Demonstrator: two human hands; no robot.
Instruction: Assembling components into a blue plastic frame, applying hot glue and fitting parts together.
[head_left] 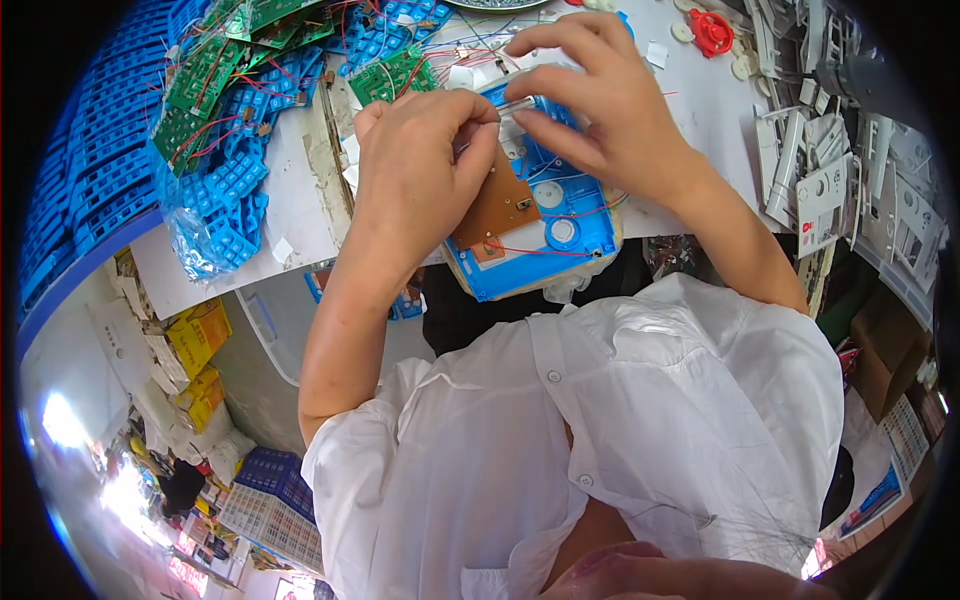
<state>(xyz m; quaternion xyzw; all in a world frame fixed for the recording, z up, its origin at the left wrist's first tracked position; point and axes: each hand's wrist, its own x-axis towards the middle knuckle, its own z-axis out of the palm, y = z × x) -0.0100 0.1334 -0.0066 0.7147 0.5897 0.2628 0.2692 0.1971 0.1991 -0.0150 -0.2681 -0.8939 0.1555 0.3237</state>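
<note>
A blue plastic housing (590, 190) lies near the table's front edge. A brown circuit board (500, 205) sits in its left part, with thin red wires running from it. Over the housing's far end my left hand (425, 150) is closed, thumb and forefinger pinched at one end of a small, shiny, pale rod-like piece (518, 105). What exactly this piece is, I cannot make out. My right hand (610, 110) hovers beside it with fingers spread, thumb and forefinger on either side of the piece. Left of the housing's far end rests a green circuit board (395, 75).
Blue keypad parts (235, 180) and wired green boards (205, 75) are heaped at the left, by tall stacks of blue parts (100, 130). White plastic parts (820, 170) crowd the right side. A red plastic ring (711, 33) lies far right.
</note>
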